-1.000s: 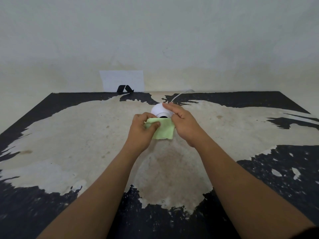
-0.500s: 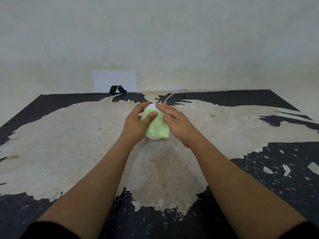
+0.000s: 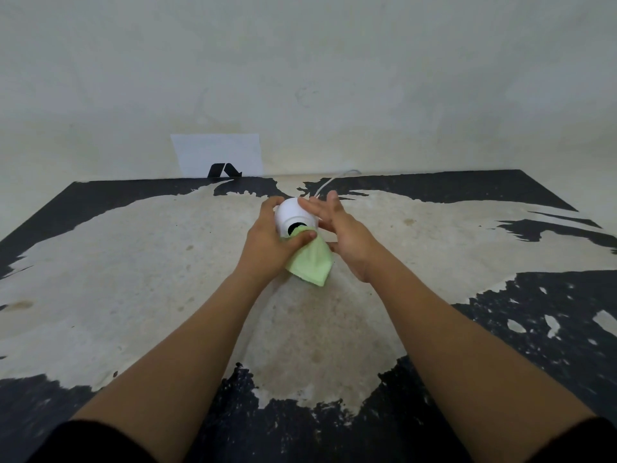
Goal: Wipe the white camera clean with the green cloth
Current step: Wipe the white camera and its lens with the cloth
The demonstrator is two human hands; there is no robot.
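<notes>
Reaching forward from the near edge, two bare forearms with dark sleeves (image 3: 83, 439) at the elbows converge over the worn table (image 3: 133, 279), its black coating flaked away to a pale patch beneath the arms; left hand (image 3: 267, 242) curled, thumb pinching the green cloth (image 3: 310, 262) against the lower front of the white camera (image 3: 292, 213), fingers wrapped round the camera's left side; cloth hangs down and toward the body from that pinch, its loose end between the two wrists, just above the tabletop; right hand (image 3: 344, 232) open, fingers extended and laid flat on the camera's top and right side, palm touching the cloth's right edge; hands close together, the camera held between them; dark lens opening faces the wearer, partly covered by cloth at its lower rim; beyond the right fingertips a white cable (image 3: 329, 183) runs to the wall; left of the hands and farther back, a white card (image 3: 217, 153) with a black mark leans on the wall.
</notes>
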